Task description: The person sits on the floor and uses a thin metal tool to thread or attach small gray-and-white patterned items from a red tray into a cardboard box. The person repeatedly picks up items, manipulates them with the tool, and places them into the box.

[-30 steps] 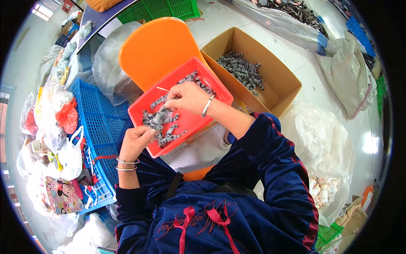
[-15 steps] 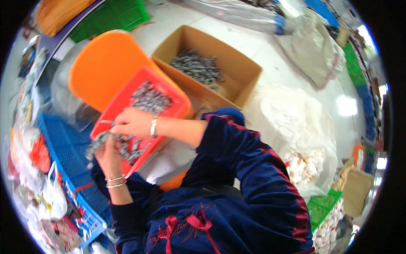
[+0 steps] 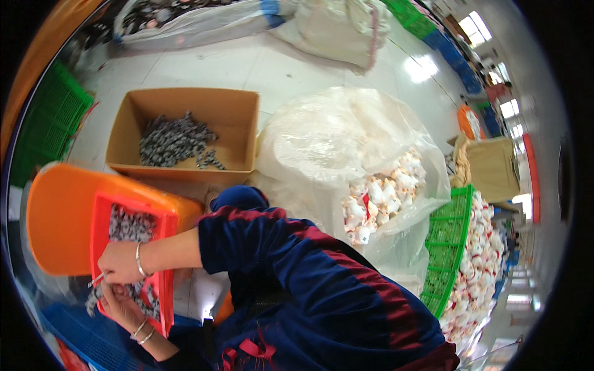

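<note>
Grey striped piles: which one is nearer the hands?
The pile in the red tray, beside the right hand; the other pile lies in the cardboard box, farther away.

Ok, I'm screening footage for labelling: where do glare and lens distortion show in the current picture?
Head view: a harsh white reflection on the tiled floor, upper right; head view: bright windows near the right rim look washed out; head view: fisheye distortion, with a curved black border.
</note>
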Demonstrator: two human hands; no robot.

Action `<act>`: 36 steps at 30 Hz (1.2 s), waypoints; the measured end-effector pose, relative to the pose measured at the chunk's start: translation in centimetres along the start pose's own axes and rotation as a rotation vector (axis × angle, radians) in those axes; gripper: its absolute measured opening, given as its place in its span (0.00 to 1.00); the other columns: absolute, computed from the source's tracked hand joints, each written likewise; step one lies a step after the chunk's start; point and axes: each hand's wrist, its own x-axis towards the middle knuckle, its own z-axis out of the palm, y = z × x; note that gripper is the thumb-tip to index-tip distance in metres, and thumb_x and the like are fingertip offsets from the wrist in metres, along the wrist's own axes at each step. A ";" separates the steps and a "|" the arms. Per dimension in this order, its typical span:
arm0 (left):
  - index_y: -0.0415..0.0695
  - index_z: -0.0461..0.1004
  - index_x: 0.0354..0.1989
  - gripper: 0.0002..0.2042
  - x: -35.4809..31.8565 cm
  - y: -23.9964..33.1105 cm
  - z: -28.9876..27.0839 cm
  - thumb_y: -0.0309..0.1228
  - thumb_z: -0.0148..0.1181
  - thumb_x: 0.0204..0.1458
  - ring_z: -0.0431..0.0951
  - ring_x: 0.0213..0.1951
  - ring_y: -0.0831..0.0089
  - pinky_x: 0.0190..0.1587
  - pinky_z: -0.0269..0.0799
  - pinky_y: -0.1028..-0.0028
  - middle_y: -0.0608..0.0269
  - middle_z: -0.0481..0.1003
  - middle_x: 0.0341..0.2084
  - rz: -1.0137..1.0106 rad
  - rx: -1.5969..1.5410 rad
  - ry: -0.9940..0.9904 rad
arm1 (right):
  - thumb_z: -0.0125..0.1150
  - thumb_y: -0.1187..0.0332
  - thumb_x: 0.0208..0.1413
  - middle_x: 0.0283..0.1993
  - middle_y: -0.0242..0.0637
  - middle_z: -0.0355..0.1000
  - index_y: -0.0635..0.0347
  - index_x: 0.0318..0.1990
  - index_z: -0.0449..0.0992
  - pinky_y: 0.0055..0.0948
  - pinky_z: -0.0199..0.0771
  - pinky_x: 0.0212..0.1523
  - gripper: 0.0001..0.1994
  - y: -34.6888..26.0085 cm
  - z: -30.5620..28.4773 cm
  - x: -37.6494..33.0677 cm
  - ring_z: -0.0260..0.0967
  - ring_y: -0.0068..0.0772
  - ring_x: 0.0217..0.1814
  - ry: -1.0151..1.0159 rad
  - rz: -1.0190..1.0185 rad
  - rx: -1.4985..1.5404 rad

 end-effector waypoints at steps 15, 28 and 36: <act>0.47 0.67 0.22 0.06 3.4 1.0 7.4 0.25 0.50 0.51 0.61 0.17 0.83 0.20 0.57 0.81 0.68 0.67 0.17 0.615 0.709 -0.114 | 0.57 0.63 0.40 0.22 0.52 0.71 0.63 0.20 0.77 0.47 0.71 0.31 0.11 2.3 -2.5 2.3 0.70 0.55 0.27 0.211 -0.008 -0.001; 0.41 0.74 0.38 0.09 1.9 3.6 6.4 0.34 0.58 0.54 0.73 0.37 0.73 0.41 0.69 0.74 0.60 0.74 0.33 -0.036 -0.045 0.094 | 0.55 0.65 0.42 0.21 0.54 0.70 0.66 0.19 0.75 0.45 0.71 0.30 0.12 2.2 -3.7 2.0 0.70 0.55 0.25 0.432 0.007 0.097; 0.38 0.73 0.47 0.12 1.9 1.2 2.2 0.32 0.56 0.58 0.76 0.36 0.73 0.39 0.72 0.74 0.62 0.77 0.37 -0.155 -0.279 -0.050 | 0.50 0.61 0.58 0.41 0.50 0.73 0.58 0.44 0.77 0.43 0.74 0.44 0.14 5.7 -5.7 0.3 0.74 0.50 0.39 -0.206 -0.196 -0.553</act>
